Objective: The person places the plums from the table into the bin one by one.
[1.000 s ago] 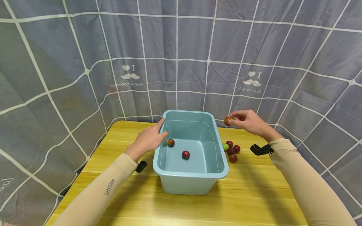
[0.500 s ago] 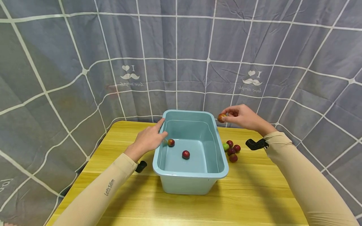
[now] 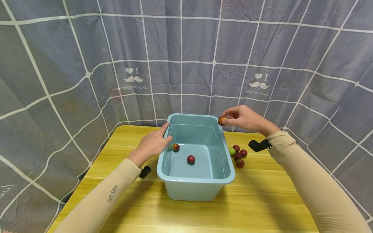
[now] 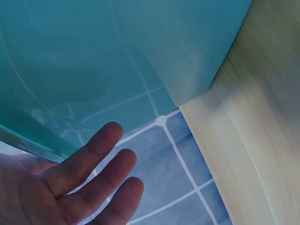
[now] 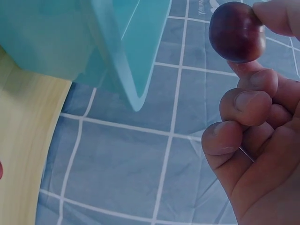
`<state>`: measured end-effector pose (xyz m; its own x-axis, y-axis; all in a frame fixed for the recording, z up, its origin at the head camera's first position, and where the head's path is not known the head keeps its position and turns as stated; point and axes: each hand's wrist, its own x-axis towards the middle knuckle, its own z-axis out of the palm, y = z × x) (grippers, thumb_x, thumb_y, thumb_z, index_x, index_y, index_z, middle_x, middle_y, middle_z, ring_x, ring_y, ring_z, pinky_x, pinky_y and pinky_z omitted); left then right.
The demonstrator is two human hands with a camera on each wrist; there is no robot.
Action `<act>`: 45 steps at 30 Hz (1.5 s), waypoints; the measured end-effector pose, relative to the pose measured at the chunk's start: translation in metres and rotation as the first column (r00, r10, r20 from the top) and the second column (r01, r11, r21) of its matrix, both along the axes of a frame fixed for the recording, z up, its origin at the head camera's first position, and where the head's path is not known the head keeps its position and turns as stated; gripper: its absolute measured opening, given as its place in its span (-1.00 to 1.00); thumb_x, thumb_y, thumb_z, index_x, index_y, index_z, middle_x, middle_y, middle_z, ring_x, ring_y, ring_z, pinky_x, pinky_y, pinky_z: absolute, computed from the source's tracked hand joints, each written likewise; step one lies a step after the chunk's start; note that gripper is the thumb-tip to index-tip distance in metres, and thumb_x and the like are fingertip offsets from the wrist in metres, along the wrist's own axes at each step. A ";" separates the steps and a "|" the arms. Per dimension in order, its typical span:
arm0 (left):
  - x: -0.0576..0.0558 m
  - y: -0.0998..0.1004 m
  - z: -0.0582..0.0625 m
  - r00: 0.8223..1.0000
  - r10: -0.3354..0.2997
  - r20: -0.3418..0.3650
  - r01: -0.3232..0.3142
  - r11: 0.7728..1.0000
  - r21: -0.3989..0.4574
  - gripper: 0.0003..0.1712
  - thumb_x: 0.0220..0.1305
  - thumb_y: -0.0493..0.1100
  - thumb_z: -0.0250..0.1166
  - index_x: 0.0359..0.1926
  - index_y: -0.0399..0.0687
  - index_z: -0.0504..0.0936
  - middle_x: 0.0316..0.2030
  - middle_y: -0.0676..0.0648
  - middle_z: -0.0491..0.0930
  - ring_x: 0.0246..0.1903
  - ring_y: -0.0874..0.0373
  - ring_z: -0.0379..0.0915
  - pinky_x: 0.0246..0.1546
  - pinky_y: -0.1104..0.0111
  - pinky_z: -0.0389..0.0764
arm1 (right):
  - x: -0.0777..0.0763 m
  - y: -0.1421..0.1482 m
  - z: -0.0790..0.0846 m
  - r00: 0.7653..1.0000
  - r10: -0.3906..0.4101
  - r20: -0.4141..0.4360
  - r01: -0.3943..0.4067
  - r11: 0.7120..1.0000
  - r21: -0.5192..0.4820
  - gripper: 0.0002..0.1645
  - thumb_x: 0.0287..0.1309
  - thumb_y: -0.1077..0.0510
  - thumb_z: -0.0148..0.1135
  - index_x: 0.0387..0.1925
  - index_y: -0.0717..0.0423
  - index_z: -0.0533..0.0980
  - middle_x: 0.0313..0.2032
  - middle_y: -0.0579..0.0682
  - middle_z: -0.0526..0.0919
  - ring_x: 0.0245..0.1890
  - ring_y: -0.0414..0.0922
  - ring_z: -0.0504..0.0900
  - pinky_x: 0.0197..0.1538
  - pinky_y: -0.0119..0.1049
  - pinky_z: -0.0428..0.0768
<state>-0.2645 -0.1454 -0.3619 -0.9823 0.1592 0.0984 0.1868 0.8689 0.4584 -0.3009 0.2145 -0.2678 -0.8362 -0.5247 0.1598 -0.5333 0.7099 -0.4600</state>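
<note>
My right hand (image 3: 244,118) pinches a reddish-yellow plum (image 3: 222,121) between thumb and forefinger, over the far right corner of a light blue plastic tub (image 3: 196,180). Up close in the right wrist view, the pinched plum (image 5: 236,32) looks dark red, and the other fingers are curled beneath it. My left hand (image 3: 153,142) rests at the tub's left rim with its forefinger extended along it. Its fingers (image 4: 96,154) are relaxed beside the tub's outer wall in the left wrist view. Inside the tub lie two plums, one red (image 3: 191,159) in the middle and one red-yellow (image 3: 176,147) near the left wall.
Several dark red plums (image 3: 238,156) and one green fruit (image 3: 232,151) sit clustered on the wooden table (image 3: 262,194), just right of the tub. A grey curtain with white grid lines (image 3: 198,77) hangs behind and around the table.
My right hand has carried the plum leftward and slightly up, from above the table's right side to the tub's far right corner. The left hand and the tub have stayed put.
</note>
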 end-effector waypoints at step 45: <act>-0.001 0.003 0.000 1.000 0.009 -0.003 -0.009 1.000 -0.004 -0.15 0.39 0.18 -0.08 0.63 0.18 -0.08 -0.61 -0.05 0.42 -0.62 0.05 0.38 -0.61 0.26 0.33 | -0.030 -0.068 -0.001 0.981 0.173 0.085 -0.183 0.974 0.133 -0.77 0.27 -0.09 0.28 -0.18 -0.10 0.71 -0.56 -0.01 0.54 -0.62 -0.19 0.31 -0.42 -0.29 0.31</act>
<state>-0.2650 -0.1425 -0.3620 -0.9835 0.1505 0.1003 0.1798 0.8723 0.4546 -0.3310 0.1460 -0.2689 -0.7337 -0.6792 0.0168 -0.6262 0.6664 -0.4047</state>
